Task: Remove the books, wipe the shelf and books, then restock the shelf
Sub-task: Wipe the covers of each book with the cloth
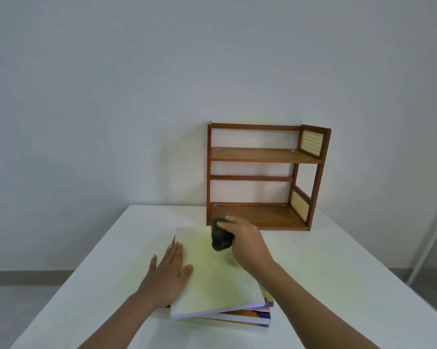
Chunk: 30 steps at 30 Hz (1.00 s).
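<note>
Here we press our left hand (170, 269), fingers flat, on the near-left of the top book (212, 275) of the stack on the desk (338, 273); our right hand (245, 241) grips a dark cloth (220, 238) on its far edge, just before the wooden shelf (262, 177).

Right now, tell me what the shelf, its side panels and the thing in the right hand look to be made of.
Shelf: brown wood with a smooth, slightly glossy finish; faint grain lines and a light sheen show on the boards.
Side panels: pale woven cane or rattan, judging by the regular grid of small holes.
Dark wad gripped in the right hand: probably a soft cloth; it is bunched and matte.
</note>
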### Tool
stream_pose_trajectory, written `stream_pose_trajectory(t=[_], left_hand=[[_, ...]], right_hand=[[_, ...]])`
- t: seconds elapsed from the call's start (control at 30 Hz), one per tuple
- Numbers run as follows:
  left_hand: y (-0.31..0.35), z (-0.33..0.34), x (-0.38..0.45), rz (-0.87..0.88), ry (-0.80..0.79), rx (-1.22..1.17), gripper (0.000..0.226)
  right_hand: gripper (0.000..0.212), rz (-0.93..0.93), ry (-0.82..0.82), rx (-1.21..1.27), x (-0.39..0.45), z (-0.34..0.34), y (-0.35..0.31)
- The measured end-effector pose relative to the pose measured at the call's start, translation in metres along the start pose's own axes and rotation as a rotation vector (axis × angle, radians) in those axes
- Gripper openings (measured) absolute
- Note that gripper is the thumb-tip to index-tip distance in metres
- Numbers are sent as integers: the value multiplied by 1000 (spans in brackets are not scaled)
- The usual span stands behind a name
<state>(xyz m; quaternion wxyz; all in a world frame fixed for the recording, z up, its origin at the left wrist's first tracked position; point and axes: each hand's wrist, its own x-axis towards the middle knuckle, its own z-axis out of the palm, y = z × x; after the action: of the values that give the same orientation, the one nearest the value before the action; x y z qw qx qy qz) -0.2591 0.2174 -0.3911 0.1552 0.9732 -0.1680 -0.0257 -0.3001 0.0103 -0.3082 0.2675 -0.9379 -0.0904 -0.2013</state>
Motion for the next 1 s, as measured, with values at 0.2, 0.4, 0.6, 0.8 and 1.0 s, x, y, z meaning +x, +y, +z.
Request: stream_pose_trajectory(t=[0.2, 0.4, 0.6, 0.8, 1.0], left_hand=[[-1, 1, 1, 1, -10, -6, 68], [-2, 1, 3, 13, -7, 10, 82], [-4, 4, 3, 26, 12, -1, 62], [-4, 5, 5, 7, 16, -14, 59], [-4, 9, 3, -5, 70, -101, 111]], right_hand=[[59, -286, -378, -495, -30, 38, 5], [50, 22, -438, -57, -27, 31, -10], [39, 64, -324, -229, -31, 66, -20], [38, 14, -304, -199, -9, 61, -2], [35, 107, -335, -313, 7, 53, 36]])
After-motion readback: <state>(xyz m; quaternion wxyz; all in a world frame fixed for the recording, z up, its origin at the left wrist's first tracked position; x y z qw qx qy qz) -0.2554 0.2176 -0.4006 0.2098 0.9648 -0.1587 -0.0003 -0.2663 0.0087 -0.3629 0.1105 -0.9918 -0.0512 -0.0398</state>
